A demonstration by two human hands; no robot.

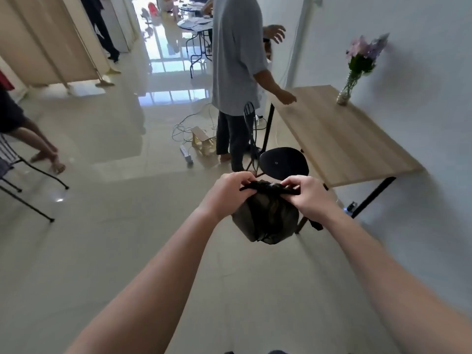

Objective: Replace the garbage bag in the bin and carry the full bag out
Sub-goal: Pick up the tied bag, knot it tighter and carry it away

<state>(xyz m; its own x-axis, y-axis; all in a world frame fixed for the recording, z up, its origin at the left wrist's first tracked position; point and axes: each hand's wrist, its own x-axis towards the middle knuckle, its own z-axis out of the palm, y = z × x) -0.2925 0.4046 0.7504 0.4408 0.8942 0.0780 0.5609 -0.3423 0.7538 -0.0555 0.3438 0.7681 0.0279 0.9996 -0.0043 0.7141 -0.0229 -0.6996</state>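
A full black garbage bag (265,221) hangs in the air in front of me, above the tiled floor. My left hand (229,191) pinches the left end of the bag's gathered top. My right hand (310,196) grips the right end of that top. The bunched plastic between the two hands looks twisted or knotted. No bin is in view.
A person in a grey shirt (237,60) stands just ahead beside a black chair (281,162) and a wooden table (339,139) holding a flower vase (344,93). Cables and a power strip (186,153) lie on the floor. Another chair (15,172) and someone's legs are at left.
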